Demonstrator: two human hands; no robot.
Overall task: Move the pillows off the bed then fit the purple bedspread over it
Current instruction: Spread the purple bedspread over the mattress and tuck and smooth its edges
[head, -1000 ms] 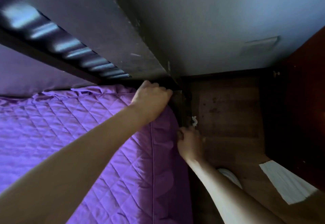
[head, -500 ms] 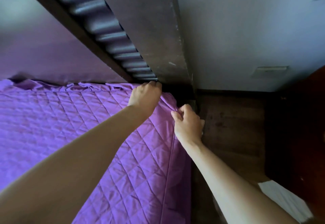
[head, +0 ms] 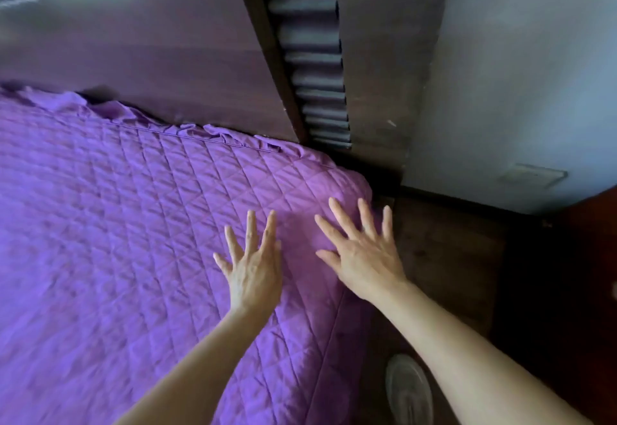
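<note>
I see my left hand and right hand, fingers spread wide, flat on the purple bedspread near the bed corner.

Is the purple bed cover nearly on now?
Nearly. Done: no pillows show here, and the purple bedspread covers this corner. In hand: the left hand and right hand are flat, fingers spread, on or just above it, likely smoothing. Left: the frilled edge by the headboard is bunched; the other corners are out of view.

Left hand, right hand bare; pale shoe
</note>
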